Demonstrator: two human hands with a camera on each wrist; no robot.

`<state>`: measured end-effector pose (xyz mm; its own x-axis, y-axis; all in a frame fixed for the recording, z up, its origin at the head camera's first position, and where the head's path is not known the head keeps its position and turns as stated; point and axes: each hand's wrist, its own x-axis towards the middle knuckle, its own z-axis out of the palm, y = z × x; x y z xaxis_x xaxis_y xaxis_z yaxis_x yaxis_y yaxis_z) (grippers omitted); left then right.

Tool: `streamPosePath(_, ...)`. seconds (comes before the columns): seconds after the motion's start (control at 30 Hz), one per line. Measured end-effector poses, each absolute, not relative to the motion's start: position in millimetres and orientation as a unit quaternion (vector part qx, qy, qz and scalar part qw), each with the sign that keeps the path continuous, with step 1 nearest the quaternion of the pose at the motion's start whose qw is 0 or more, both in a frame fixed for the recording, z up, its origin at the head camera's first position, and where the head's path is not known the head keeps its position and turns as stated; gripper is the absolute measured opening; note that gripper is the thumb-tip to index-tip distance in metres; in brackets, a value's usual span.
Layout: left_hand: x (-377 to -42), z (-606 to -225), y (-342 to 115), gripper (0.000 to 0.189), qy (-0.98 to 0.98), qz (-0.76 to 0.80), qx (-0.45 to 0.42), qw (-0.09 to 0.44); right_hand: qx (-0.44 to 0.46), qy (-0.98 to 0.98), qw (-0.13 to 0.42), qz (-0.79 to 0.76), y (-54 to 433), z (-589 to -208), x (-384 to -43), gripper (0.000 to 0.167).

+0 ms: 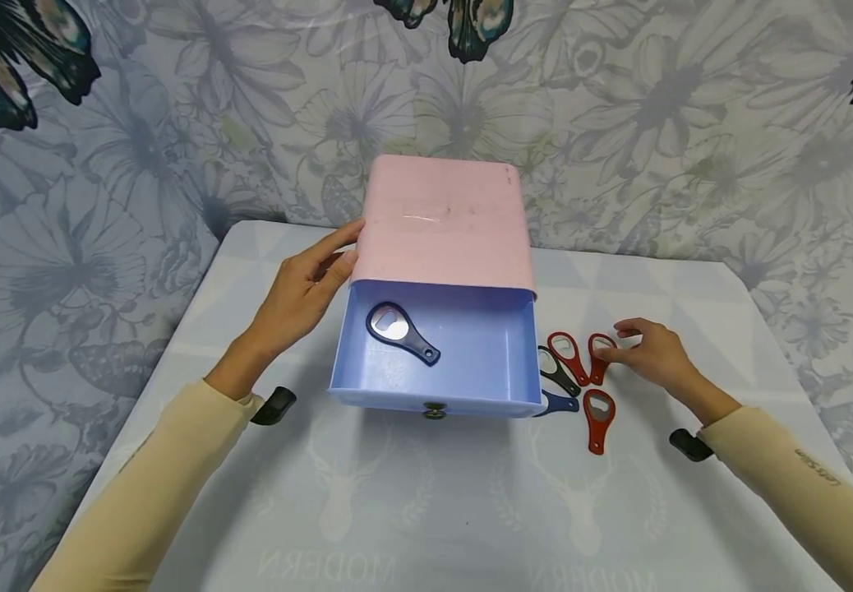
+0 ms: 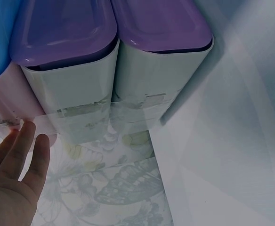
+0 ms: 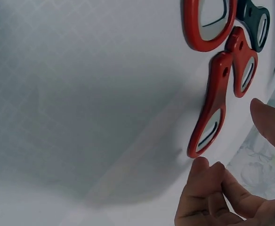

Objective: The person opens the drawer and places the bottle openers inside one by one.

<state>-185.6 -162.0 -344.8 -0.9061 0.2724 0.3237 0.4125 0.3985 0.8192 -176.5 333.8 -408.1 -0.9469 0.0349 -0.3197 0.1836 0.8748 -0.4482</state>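
The beige-sleeved left arm (image 1: 168,485) extends forward and inward; the bare left hand (image 1: 301,288) shows extended fingers, thumb apart from them. The beige-sleeved right arm (image 1: 789,485) angles forward and inward; the bare right hand (image 1: 654,355) shows bent fingers, thumb spread away.

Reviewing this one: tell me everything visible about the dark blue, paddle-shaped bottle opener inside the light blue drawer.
The dark blue, paddle-shaped bottle opener has a rounded head framing a shiny, silver-looking metal insert, and a plastic-looking handle with a small hole near its end. It lies flat on the floor of the light blue, plastic-looking drawer, left of centre in the head view, its head toward the back left and handle angled toward the front right. Nothing but the drawer floor appears to touch it.
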Motion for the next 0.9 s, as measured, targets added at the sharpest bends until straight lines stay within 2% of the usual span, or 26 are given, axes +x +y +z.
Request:
streamPosePath(0.2,-186.4,-344.2,-160.3,0.047,-0.833,-0.509,-0.205,0.069,0.057,0.951,0.169,-0.253,335.3,-416.6,-178.6,0.081)
streamPosePath(0.47,-186.5,-344.7,-160.2,0.047,-0.833,-0.508,-0.208,0.071,0.059,0.956,0.154,-0.243,332.3,-423.7,-179.0,0.08)
streamPosePath(0.67,-186.5,-344.7,-160.9,0.047,-0.833,-0.509,-0.207,0.07,0.049,0.958,0.145,-0.24,331.5,-425.4,-179.9,0.076)
streamPosePath(0.9,-184.4,-343.6,-160.9,0.047,-0.832,-0.512,-0.206,0.063,0.048,0.951,0.163,-0.259,333.8,-424.1,-181.7,0.07)
